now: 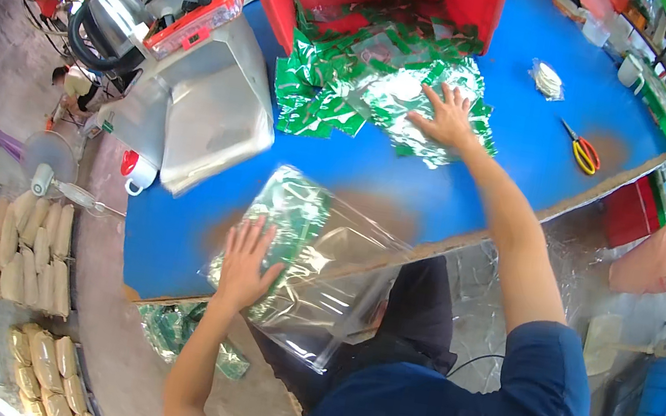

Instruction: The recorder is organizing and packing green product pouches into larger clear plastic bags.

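A large clear plastic bag (353, 245) lies across the front edge of the blue table (520, 167), its lower part hanging over my lap. Flat green packets (297, 203) are at its left side; whether they are wholly inside I cannot tell. My left hand (246, 268) presses on them, fingers outstretched. Farther off, a heap of shiny green-and-clear packets (316, 89) spills from a red bin (480, 10) lying on its side. On the right part of this heap rests my right hand (447, 120), fingers spread, gripping nothing that shows.
Left of the heap stands a pale plastic bin (221, 118) beside a red-and-white mug (140, 172). Scissors (586, 155) and a small white bundle (547, 81) lie at the right. Green packets (168, 330) also sit below the table's front edge. A person (79, 88) is far left.
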